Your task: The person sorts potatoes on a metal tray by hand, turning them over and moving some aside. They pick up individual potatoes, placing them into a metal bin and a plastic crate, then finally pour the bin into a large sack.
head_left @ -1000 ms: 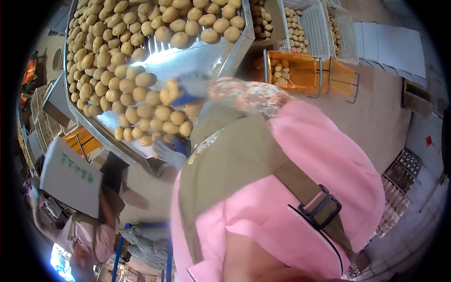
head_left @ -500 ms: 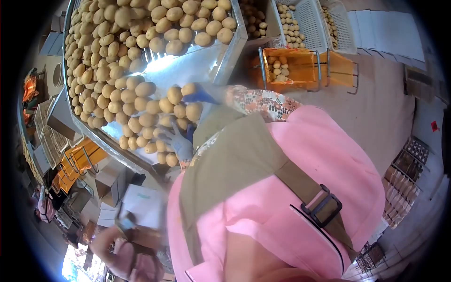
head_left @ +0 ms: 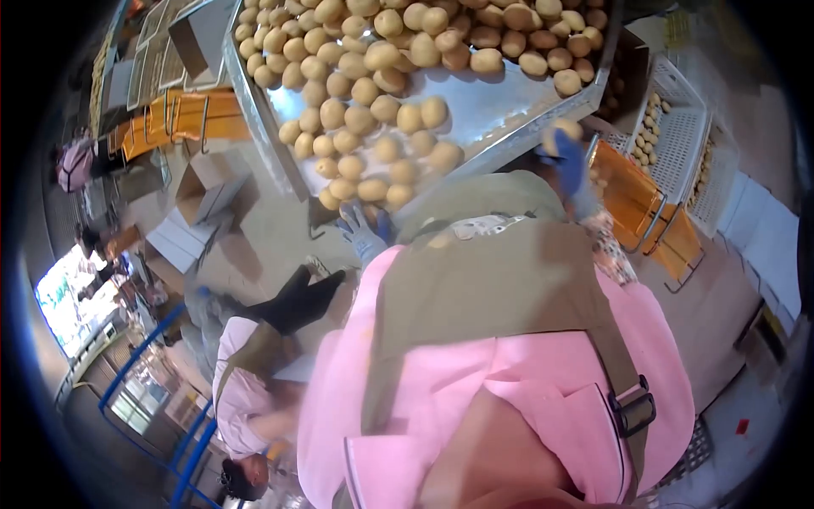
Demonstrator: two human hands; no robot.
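Observation:
Many potatoes (head_left: 383,55) lie on a metal sorting table (head_left: 509,93) in front of me. My right hand (head_left: 568,165), in a blue glove, is out past the table's right edge with a potato (head_left: 563,131) in its fingers, above an orange bag on a metal frame (head_left: 632,199). A few potatoes show inside that bag, partly hidden by my arm. My left hand (head_left: 363,233), in a pale grey-blue glove, has its fingers spread at the table's near edge, beside the closest potatoes, holding nothing.
White plastic crates (head_left: 676,127) with potatoes stand to the right. Another orange bag (head_left: 182,119) and an open cardboard box (head_left: 203,191) are at the left. A co-worker (head_left: 246,382) is close by at lower left, near blue rails (head_left: 182,458).
My view has turned, shifting the table. My right hand has gone from the potatoes on the table to beyond its right edge, carrying a potato. My left hand has drawn back to the near edge.

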